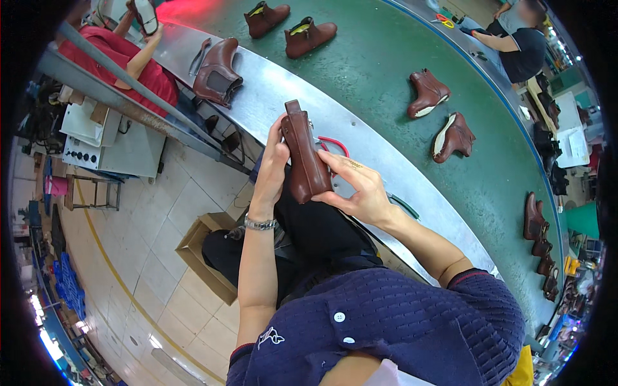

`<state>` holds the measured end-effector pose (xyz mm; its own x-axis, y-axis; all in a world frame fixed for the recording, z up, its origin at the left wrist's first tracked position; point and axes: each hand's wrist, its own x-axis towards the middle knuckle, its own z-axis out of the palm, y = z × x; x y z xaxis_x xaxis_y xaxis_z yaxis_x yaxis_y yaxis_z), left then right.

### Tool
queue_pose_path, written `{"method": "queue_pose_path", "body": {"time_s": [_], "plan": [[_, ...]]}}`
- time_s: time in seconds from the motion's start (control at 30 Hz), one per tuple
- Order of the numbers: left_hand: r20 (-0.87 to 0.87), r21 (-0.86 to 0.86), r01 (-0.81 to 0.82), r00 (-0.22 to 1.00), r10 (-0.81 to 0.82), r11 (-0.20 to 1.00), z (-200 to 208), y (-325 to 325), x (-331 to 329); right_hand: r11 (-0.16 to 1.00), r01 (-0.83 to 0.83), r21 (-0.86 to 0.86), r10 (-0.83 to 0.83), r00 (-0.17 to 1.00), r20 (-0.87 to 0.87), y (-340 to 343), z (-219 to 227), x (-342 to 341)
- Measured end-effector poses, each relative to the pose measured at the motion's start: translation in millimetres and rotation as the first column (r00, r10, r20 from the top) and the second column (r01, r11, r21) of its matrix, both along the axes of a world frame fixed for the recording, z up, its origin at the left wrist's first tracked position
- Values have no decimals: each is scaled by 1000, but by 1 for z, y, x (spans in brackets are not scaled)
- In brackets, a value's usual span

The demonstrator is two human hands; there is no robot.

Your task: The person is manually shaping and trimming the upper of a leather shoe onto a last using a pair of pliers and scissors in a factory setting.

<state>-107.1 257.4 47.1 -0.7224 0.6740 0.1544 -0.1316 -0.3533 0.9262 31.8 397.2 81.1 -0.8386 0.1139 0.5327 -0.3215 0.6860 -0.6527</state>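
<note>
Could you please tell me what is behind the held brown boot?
Part of a red-handled tool shows on the metal bench; the brown boot and right hand hide the rest.

Silver bench (380, 145) crosses the frame from upper left to lower right; on it are one brown boot (217, 72) at upper left, one red-handled tool (338, 143) near centre, one green-handled tool (404, 206) lower. Adjacent green surface (380, 83) carries more boots (314, 40).

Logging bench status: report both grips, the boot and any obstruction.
Left grip and right grip both on brown boot. Boot raised off metal bench. Nothing seen blocking; red-handled tool on bench, partly behind right grip.
</note>
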Motion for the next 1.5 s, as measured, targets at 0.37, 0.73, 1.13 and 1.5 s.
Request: {"method": "queue_pose_path", "body": {"time_s": [0.37,0.73,1.13,1.5], "plan": [[62,-116,-196,977,204,974,33,8,22,991,-75,-111,87,991,107,-9,12,22],[289,-370,-240,888,357,897,-8,-111,120,672,-161,-722,608,678,414,-71,-14,-11],[397,-333,-411,755,522,849,-75,-150,153,825,240,512,-496,742,451,38,-127,89],[7,-555,-421,860,510,718,-95,-134,149,907,330,262,-417,611,673,64,-140,115]]}}
